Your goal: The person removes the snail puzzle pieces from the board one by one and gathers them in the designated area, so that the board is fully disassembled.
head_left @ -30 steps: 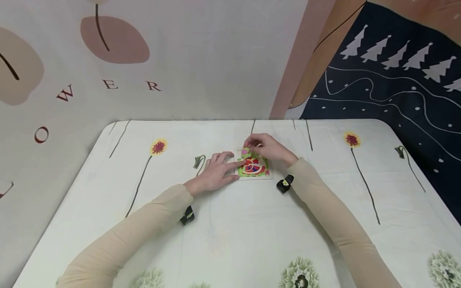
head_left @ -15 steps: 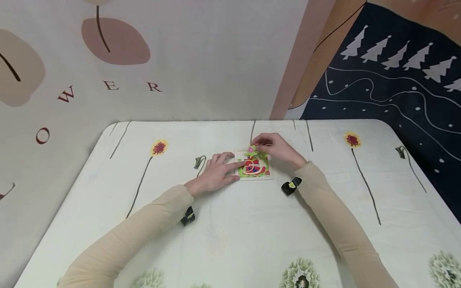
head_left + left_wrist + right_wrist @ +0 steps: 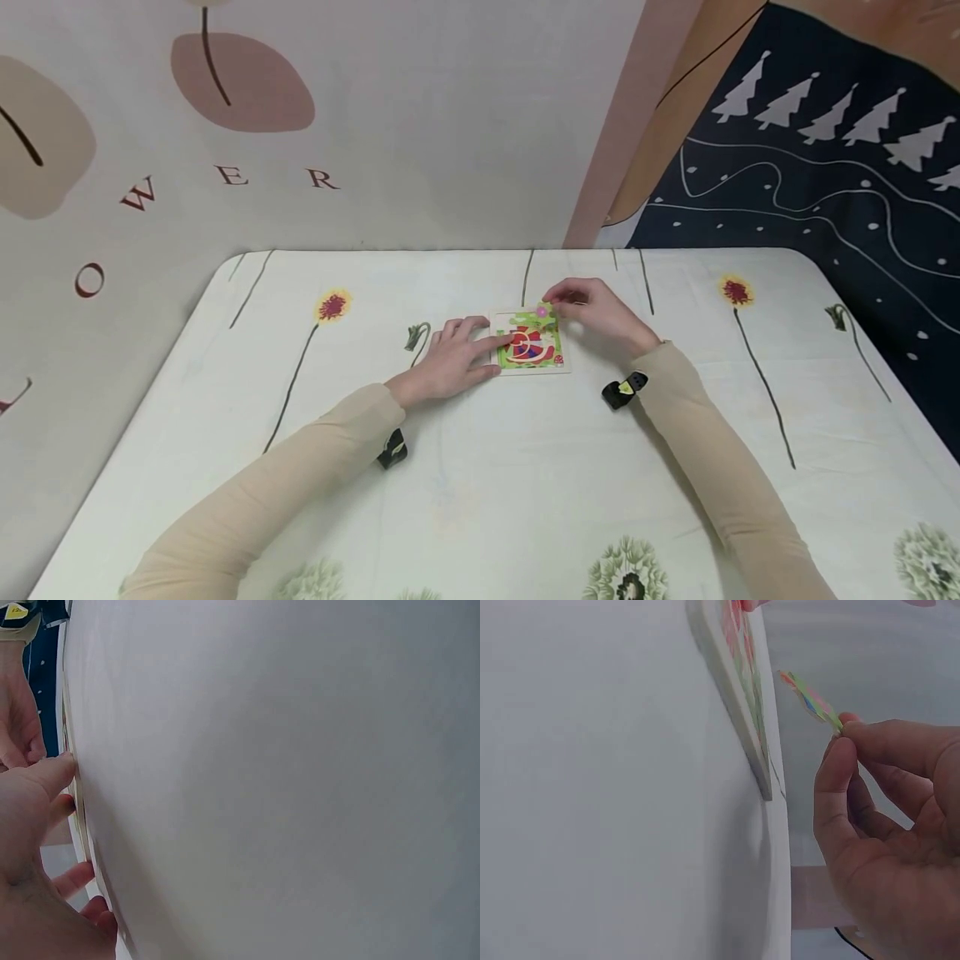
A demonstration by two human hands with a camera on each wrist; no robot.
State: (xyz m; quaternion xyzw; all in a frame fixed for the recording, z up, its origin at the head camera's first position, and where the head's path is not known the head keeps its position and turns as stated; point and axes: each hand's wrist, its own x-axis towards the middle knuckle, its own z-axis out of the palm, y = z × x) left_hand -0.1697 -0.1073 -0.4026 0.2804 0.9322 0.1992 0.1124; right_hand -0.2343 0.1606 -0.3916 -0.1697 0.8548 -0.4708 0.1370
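A small square jigsaw puzzle (image 3: 531, 354) in a pale wooden frame lies toward the back of the table, with a red and green picture on it. My left hand (image 3: 448, 360) rests spread at its left side, the index fingertip on the picture and the thumb at the lower left edge. Over the puzzle's top right corner, my right hand (image 3: 600, 315) pinches a puzzle piece (image 3: 814, 703) between thumb and index finger. That piece is green with a pink flower, and the right wrist view shows it lifted above the frame and tilted.
A white cloth (image 3: 480, 483) printed with flowers covers the table. Behind it hangs a pale printed backdrop (image 3: 450, 150), and a dark cloth with white trees (image 3: 810, 175) hangs at the right. Each wrist wears a small black device (image 3: 625, 390).
My right hand has moved to the right with the puzzle piece, from the puzzle's top left to its top right corner. The left hand stays in place.
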